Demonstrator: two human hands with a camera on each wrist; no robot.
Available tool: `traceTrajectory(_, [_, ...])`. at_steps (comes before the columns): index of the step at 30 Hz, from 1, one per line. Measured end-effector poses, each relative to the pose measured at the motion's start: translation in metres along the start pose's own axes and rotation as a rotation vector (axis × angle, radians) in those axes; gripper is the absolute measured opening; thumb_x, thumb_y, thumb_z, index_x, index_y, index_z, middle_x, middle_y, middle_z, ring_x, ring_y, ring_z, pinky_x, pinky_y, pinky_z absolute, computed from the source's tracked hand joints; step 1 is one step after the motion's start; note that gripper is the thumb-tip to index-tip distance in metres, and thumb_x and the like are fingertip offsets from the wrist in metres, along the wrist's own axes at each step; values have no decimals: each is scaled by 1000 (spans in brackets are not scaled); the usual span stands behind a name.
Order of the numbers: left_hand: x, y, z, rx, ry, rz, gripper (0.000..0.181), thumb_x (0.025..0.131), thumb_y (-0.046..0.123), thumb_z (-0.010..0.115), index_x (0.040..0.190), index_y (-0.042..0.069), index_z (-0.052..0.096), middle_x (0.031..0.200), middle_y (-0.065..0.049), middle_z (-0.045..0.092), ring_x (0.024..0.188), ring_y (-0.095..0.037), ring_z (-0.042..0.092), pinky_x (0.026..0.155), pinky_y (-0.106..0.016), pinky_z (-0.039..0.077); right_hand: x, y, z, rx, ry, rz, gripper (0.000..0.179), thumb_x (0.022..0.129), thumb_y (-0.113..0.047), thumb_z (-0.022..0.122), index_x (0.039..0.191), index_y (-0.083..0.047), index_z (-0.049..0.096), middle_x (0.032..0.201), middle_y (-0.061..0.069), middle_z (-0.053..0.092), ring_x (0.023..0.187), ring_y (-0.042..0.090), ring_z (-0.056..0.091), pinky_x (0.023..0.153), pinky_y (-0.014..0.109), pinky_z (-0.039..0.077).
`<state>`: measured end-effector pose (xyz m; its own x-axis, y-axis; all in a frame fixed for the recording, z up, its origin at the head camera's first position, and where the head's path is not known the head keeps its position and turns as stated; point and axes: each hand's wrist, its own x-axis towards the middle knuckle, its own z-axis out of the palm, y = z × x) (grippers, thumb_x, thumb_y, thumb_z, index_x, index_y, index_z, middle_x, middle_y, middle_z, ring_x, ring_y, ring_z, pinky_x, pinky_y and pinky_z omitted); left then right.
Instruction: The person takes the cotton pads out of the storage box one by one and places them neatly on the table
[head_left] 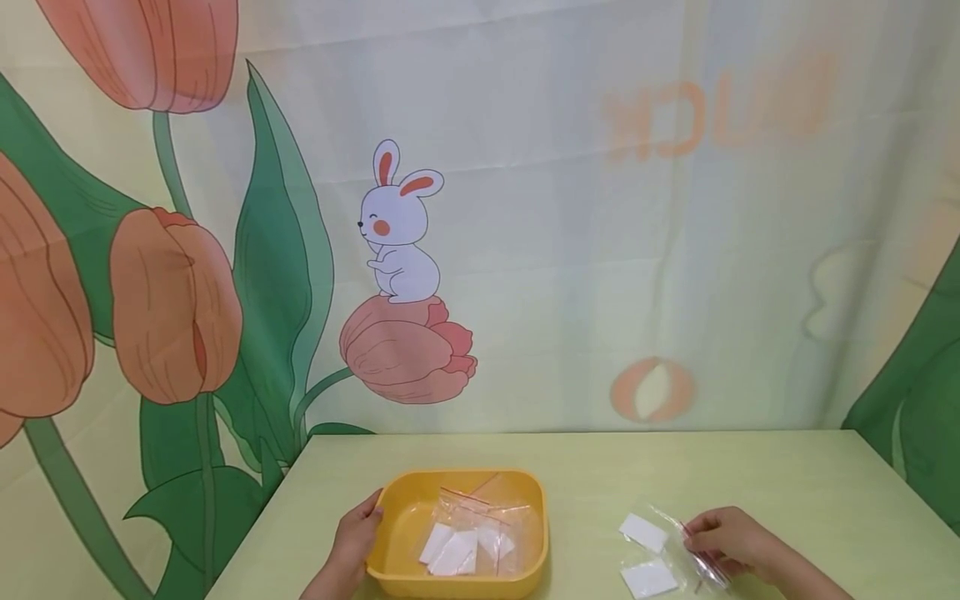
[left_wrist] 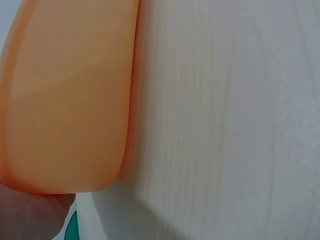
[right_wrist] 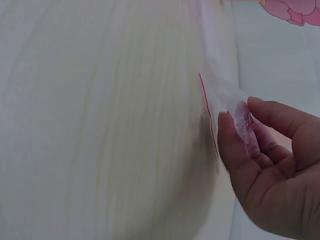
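A yellow plastic basin [head_left: 459,587] sits on the table, and my left hand [head_left: 352,537] grips its left side. In the left wrist view the basin's outer wall [left_wrist: 70,105] fills the upper left, with part of that hand [left_wrist: 32,212] below it. Inside the basin lie several clear zip bags [head_left: 483,510] with white cards [head_left: 456,557]. To the right of it, my right hand [head_left: 738,542] pinches clear zip bags [head_left: 703,568] with red seal lines by their edge. In the right wrist view thumb and fingers close on the crumpled plastic [right_wrist: 222,95].
Two white cards, one farther back [head_left: 643,532] and one nearer [head_left: 648,578], lie left of my right hand beside the held plastic. The pale wood-grain table [head_left: 592,467] ends at a printed curtain [head_left: 540,250] with tulips and a rabbit.
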<state>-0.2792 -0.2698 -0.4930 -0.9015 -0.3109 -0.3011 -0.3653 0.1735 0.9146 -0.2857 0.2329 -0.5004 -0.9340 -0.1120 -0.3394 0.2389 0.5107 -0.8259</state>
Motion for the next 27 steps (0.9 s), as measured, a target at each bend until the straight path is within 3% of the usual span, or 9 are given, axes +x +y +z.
traceTrajectory(9, [1,-1,0,-1,1,10,48,112,10,33,157,-7,28,164,-29,27,153,-48,28,123,-59,33,1,1,7,-174,93,-24,13,87,-7,76,97,1,73,75,-1,61,59,9,49,52,19,44])
traceTrajectory(14, [3,-2,0,0,13,1,49,112,11,34,157,-6,28,165,-28,27,153,-47,28,123,-59,33,3,3,8,-227,117,-91,9,85,-5,76,90,1,72,73,-2,61,60,10,51,52,21,44])
traceTrajectory(20, [3,-1,0,5,14,-5,48,112,11,34,157,-6,28,165,-28,26,153,-47,28,124,-59,33,4,4,11,-295,141,-112,8,82,-4,76,84,-2,69,66,-1,56,58,10,50,53,21,43])
traceTrajectory(27, [1,1,1,9,22,-7,48,112,11,33,157,-5,30,165,-27,28,153,-47,29,124,-59,33,1,2,13,-391,169,-161,11,80,-4,77,82,-3,66,69,1,59,62,13,53,58,24,44])
